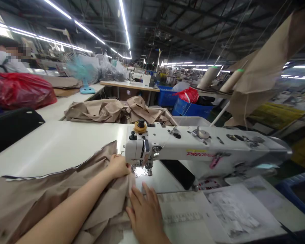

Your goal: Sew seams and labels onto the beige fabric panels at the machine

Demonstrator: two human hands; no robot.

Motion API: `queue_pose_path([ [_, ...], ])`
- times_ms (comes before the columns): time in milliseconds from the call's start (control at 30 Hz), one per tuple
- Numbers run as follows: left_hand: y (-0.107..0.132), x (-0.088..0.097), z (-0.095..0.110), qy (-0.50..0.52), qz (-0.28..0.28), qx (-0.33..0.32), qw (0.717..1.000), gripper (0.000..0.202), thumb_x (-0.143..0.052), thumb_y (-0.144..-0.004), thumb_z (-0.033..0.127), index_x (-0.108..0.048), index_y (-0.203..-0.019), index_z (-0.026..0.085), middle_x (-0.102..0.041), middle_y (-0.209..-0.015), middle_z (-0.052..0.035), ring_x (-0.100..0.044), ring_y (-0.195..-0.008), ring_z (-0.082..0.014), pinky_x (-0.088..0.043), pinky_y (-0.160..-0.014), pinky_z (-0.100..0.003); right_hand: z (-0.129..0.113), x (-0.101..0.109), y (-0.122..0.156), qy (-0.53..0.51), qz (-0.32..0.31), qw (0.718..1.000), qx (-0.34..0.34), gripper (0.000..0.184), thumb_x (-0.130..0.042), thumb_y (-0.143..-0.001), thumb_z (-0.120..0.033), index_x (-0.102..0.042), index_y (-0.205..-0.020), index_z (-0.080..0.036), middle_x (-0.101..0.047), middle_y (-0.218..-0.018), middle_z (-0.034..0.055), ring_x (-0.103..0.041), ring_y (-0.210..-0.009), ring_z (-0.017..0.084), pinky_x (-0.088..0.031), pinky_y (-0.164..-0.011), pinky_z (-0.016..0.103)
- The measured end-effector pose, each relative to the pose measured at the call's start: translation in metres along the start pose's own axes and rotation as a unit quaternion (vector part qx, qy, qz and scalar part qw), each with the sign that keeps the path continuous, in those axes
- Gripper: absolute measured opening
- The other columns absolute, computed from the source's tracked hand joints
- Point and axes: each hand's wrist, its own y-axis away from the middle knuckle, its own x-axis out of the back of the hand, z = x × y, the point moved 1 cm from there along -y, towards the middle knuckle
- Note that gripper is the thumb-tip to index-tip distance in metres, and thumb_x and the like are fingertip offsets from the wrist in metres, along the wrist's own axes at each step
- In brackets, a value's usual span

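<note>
Two hands point(119, 166) point(145, 215) on one tan cloth point(27, 200)

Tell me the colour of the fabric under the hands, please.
The fabric is plain tan beige; it shows best in the head view.

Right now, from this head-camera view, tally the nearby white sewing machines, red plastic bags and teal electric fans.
White sewing machines: 2
Red plastic bags: 2
Teal electric fans: 1
Total: 5
</note>
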Motion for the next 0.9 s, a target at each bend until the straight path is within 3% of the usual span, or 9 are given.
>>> queue_pose_path([
  [167, -0.012, 0.002, -0.002, 0.015, -0.001, -0.014, 1.0, 0.023, -0.07, -0.058, 0.029, -0.068, -0.08, 0.021, -0.071, -0.087, -0.0037, -0.059, -0.091, -0.0272, -0.037, -0.087, -0.04, 0.001, -0.002, -0.003, -0.002, 0.0, 1.0, -0.025, 0.036, -0.06, -0.078, -0.031, -0.058, -0.114, -0.029, -0.058, -0.121, -0.0025, -0.045, -0.116, 0.033, -0.029, -0.098, 0.053],
  [333, -0.016, 0.001, -0.003, 0.015, -0.003, -0.021, 1.0, 0.02, -0.071, -0.058, 0.028, -0.067, -0.076, 0.021, -0.071, -0.082, -0.0026, -0.06, -0.086, -0.0253, -0.039, -0.086, -0.038, 0.001, -0.003, -0.002, 0.004, -0.003, 0.999, -0.031, 0.036, -0.059, -0.079, -0.032, -0.057, -0.114, -0.031, -0.058, -0.121, -0.0018, -0.045, -0.116, 0.034, -0.028, -0.098, 0.053],
  [467, -0.013, 0.008, -0.003, -0.007, 0.003, -0.031, 0.999, 0.024, -0.066, -0.064, 0.031, -0.067, -0.086, 0.022, -0.069, -0.094, -0.0056, -0.057, -0.096, -0.0283, -0.036, -0.091, -0.043, 0.002, 0.002, -0.005, 0.008, -0.002, 0.999, -0.033, 0.035, -0.059, -0.079, -0.03, -0.057, -0.114, -0.03, -0.058, -0.121, -0.0004, -0.044, -0.116, 0.033, -0.029, -0.098, 0.053],
  [533, -0.003, 0.012, 0.001, -0.023, 0.004, -0.036, 0.999, 0.032, -0.064, -0.064, 0.033, -0.065, -0.094, 0.022, -0.066, -0.103, -0.0089, -0.053, -0.104, -0.0322, -0.031, -0.095, -0.05, 0.002, 0.004, -0.005, 0.012, 0.0, 0.999, -0.034, 0.033, -0.06, -0.079, -0.029, -0.059, -0.112, -0.03, -0.059, -0.12, 0.0012, -0.044, -0.116, 0.034, -0.03, -0.096, 0.055],
  [633, 0.031, 0.009, 0.008, -0.042, 0.019, -0.075, 0.996, 0.046, -0.065, -0.061, 0.034, -0.061, -0.105, 0.02, -0.059, -0.114, -0.0134, -0.044, -0.115, -0.0366, -0.019, -0.101, -0.058, 0.002, 0.001, 0.005, 0.012, 0.016, 0.999, -0.035, 0.032, -0.064, -0.075, -0.028, -0.061, -0.106, -0.03, -0.06, -0.118, 0.0026, -0.044, -0.115, 0.034, -0.03, -0.096, 0.054],
  [767, 0.082, -0.017, 0.015, -0.003, 0.05, -0.241, 0.969, 0.025, -0.056, -0.073, 0.022, -0.062, -0.097, 0.024, -0.064, -0.107, -0.0036, -0.045, -0.118, -0.0245, -0.009, -0.11, -0.047, 0.001, -0.004, 0.019, 0.008, 0.042, 0.999, -0.029, 0.03, -0.067, -0.072, -0.024, -0.063, -0.102, -0.03, -0.062, -0.111, 0.0021, -0.046, -0.113, 0.031, -0.029, -0.098, 0.051],
  [900, 0.09, -0.034, 0.009, 0.033, 0.074, -0.255, 0.964, 0.023, -0.052, -0.078, 0.017, -0.062, -0.097, 0.025, -0.064, -0.111, 0.0008, -0.052, -0.11, -0.018, -0.019, -0.109, -0.038, 0.003, 0.004, 0.01, 0.02, 0.03, 0.999, -0.006, 0.023, -0.063, -0.076, -0.022, -0.064, -0.098, -0.028, -0.065, -0.101, 0.0039, -0.049, -0.108, 0.031, -0.032, -0.095, 0.052],
])
